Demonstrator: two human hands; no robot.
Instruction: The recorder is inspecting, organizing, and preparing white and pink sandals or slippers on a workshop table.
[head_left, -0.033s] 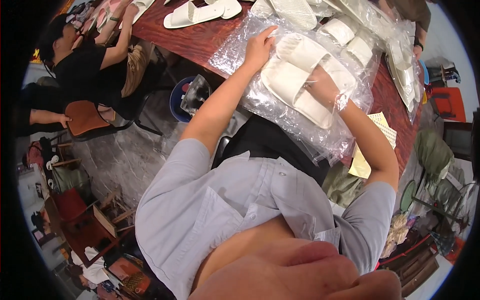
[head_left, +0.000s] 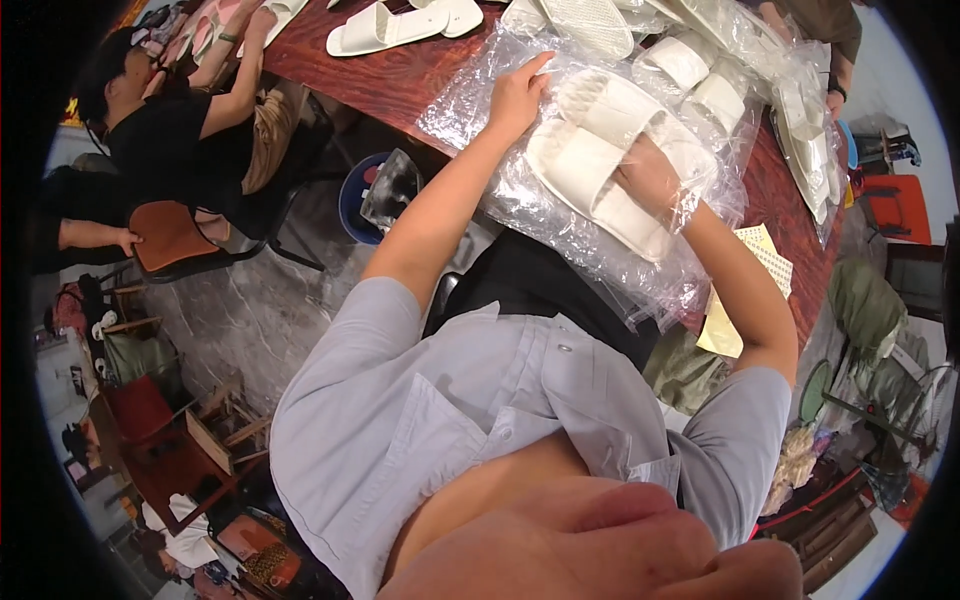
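A pair of cream-white slippers (head_left: pixel 578 158) lies side by side in a clear plastic bag (head_left: pixel 520 195) at the near edge of the table. My right hand (head_left: pixel 650 178) reaches into the bag, whose film gathers round the wrist. Its fingers close on the slippers at the inner edges of their straps, and the fingertips are hidden there. My left hand (head_left: pixel 517 100) rests on the bag's far-left part, beside the slippers' toe ends. Its index finger is stretched out, and the other fingers partly show.
More white slippers (head_left: pixel 385 28) lie along the far side of the reddish wooden table (head_left: pixel 340 75), some bagged. A yellow sheet (head_left: pixel 755 250) lies at the right edge. A blue bucket (head_left: pixel 355 200) stands on the floor at left. Co-workers sit at far left and far right.
The slippers have slid slightly to the right inside the bag, together with my right hand. My left hand stays in place.
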